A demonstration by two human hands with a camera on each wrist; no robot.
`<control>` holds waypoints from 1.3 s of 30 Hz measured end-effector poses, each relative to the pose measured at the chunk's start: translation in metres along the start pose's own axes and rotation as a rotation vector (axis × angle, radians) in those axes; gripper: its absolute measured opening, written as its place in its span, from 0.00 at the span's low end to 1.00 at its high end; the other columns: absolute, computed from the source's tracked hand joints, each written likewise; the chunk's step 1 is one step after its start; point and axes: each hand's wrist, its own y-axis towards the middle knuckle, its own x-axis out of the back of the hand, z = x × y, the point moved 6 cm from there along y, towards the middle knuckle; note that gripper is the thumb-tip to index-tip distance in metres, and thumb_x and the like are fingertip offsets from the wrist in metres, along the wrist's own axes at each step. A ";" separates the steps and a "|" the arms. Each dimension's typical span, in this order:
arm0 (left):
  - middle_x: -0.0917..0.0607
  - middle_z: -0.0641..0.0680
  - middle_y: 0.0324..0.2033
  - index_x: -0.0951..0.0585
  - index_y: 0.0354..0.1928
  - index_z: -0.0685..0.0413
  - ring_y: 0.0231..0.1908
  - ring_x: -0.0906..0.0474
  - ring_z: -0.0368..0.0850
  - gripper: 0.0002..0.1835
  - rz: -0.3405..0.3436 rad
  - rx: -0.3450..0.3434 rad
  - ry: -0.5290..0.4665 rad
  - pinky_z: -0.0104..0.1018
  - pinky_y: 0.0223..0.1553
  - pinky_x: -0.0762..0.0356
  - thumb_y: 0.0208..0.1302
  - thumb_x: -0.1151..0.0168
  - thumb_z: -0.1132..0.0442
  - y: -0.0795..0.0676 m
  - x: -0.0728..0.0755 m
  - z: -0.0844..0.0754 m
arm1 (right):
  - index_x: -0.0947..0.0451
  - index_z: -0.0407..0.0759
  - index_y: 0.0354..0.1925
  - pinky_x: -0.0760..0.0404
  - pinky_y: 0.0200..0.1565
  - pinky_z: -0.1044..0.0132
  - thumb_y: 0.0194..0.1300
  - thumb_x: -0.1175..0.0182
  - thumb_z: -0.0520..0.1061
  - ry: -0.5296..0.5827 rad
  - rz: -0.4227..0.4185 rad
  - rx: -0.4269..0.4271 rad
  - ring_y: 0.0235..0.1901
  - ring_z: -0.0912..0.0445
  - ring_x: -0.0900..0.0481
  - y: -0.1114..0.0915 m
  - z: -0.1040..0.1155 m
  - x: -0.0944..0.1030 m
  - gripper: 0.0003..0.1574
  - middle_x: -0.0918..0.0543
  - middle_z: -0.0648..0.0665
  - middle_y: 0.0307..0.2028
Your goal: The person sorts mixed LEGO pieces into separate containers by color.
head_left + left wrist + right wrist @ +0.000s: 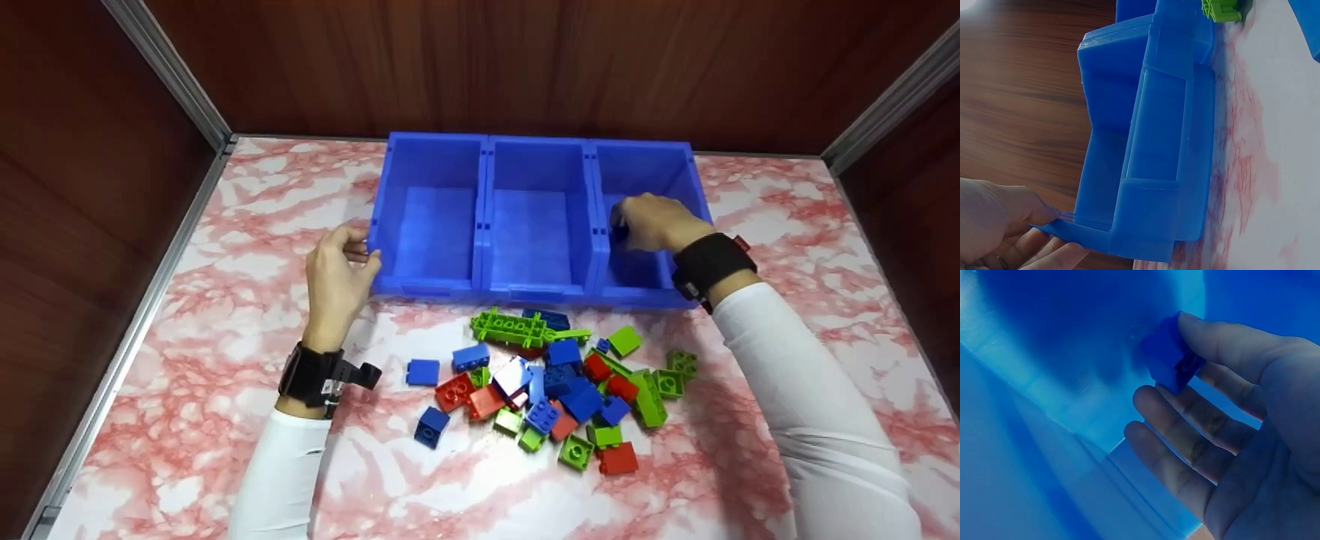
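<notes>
A blue bin (486, 225) with three side-by-side compartments stands at the back of the table. My left hand (339, 268) grips its left side wall; in the left wrist view the thumb of the left hand (1022, 225) lies over the rim and the fingers are beneath it. Inside the right compartment is my right hand (656, 221). In the right wrist view the right hand (1241, 410) pinches a blue toy brick (1168, 357) between thumb and fingertips, above the compartment floor. The head view mostly hides that brick behind the fingers.
In front of the bin lies a loose pile of blue, red and green toy bricks (581, 397). A long green studded piece (510, 328) lies close to the bin's front. Brown wood-look panels (525, 67) wall in the marbled table (247, 247).
</notes>
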 end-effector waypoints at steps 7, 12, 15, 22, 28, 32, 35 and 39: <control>0.13 0.68 0.45 0.17 0.49 0.71 0.43 0.13 0.61 0.14 -0.012 -0.007 0.004 0.50 0.51 0.12 0.62 0.31 0.74 -0.001 0.000 0.000 | 0.13 0.40 0.43 0.14 0.52 0.34 0.56 0.29 0.42 -0.033 0.011 -0.022 0.50 0.34 0.14 0.004 0.000 -0.005 0.15 0.11 0.31 0.46; 0.13 0.68 0.47 0.17 0.50 0.71 0.44 0.13 0.61 0.14 0.000 0.002 -0.001 0.50 0.51 0.12 0.62 0.31 0.74 0.000 -0.001 0.000 | 0.16 0.37 0.56 0.17 0.57 0.33 0.60 0.28 0.44 -0.027 0.007 -0.014 0.57 0.32 0.17 -0.003 0.002 0.005 0.26 0.13 0.29 0.55; 0.13 0.68 0.47 0.17 0.51 0.71 0.44 0.13 0.61 0.15 0.003 0.004 -0.005 0.49 0.51 0.12 0.62 0.31 0.74 0.000 -0.002 0.000 | 0.20 0.36 0.62 0.18 0.59 0.32 0.63 0.28 0.45 -0.022 -0.031 0.019 0.61 0.30 0.19 -0.015 0.009 0.022 0.31 0.15 0.28 0.59; 0.12 0.68 0.47 0.17 0.50 0.71 0.44 0.13 0.61 0.15 -0.007 0.000 -0.010 0.50 0.51 0.12 0.62 0.31 0.74 0.000 -0.001 0.001 | 0.18 0.33 0.58 0.13 0.51 0.35 0.63 0.27 0.42 -0.048 -0.176 0.171 0.53 0.33 0.14 -0.066 0.037 0.059 0.27 0.13 0.29 0.54; 0.13 0.68 0.46 0.17 0.51 0.71 0.44 0.13 0.61 0.15 0.000 0.011 -0.010 0.50 0.54 0.14 0.63 0.32 0.73 -0.001 -0.001 0.002 | 0.14 0.33 0.51 0.09 0.44 0.44 0.59 0.24 0.37 -0.030 -0.281 0.339 0.46 0.41 0.13 -0.106 0.064 0.055 0.21 0.11 0.35 0.47; 0.12 0.68 0.44 0.17 0.50 0.71 0.43 0.13 0.62 0.15 -0.011 -0.003 0.008 0.51 0.56 0.17 0.62 0.31 0.73 0.000 0.000 0.001 | 0.13 0.35 0.50 0.07 0.43 0.53 0.60 0.25 0.36 0.038 -0.253 0.436 0.43 0.45 0.11 -0.122 0.080 0.029 0.19 0.10 0.37 0.46; 0.13 0.68 0.45 0.17 0.51 0.71 0.43 0.13 0.62 0.15 -0.009 -0.001 0.008 0.51 0.55 0.16 0.62 0.31 0.73 0.000 0.000 0.001 | 0.13 0.36 0.52 0.07 0.42 0.59 0.60 0.27 0.35 0.056 -0.188 0.472 0.41 0.48 0.09 -0.129 0.087 0.005 0.20 0.10 0.38 0.47; 0.13 0.68 0.46 0.17 0.51 0.71 0.44 0.14 0.61 0.15 -0.004 0.011 -0.001 0.50 0.52 0.13 0.63 0.32 0.74 0.000 -0.001 0.001 | 0.12 0.40 0.51 0.07 0.41 0.59 0.59 0.27 0.35 0.035 -0.101 0.451 0.41 0.49 0.09 -0.130 0.088 -0.024 0.20 0.10 0.40 0.47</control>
